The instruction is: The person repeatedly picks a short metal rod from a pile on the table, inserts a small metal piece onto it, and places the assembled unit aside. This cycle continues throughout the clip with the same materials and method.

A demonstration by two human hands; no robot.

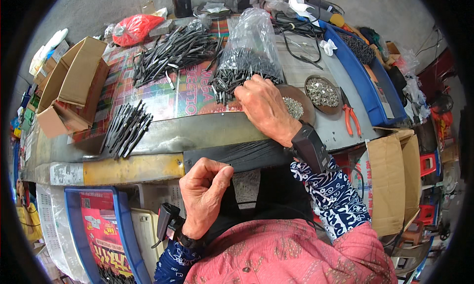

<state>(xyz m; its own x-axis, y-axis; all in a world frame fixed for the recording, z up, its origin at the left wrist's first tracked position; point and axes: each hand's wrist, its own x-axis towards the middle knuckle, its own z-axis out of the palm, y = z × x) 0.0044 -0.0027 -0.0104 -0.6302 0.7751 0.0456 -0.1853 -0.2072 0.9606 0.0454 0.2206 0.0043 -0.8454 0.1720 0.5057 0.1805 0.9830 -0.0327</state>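
Observation:
My right hand [269, 108] is over the mouth of a clear plastic bag [252, 34] full of thin black strips [242, 69]. Its fingers are bent down beside the strips that spill from the bag; what they grip is hidden. In front of my body, by the table's front edge, my left hand [203, 195] is closed, thumb pressed against the curled forefinger. A tiny dark tip shows at that pinch, too small to name. Between my hands, a black pad [237, 155] covers part of the table edge. Just right of my right hand, a round dish [308, 106] holds small silvery pieces.
Loose black strips lie in a large heap [175, 52] and a neater bunch [127, 128]. Red-handled pliers [350, 118] rest beside a second dish [322, 92] of metal pieces. Cardboard boxes [81, 81] and blue trays [363, 79] stand around the table.

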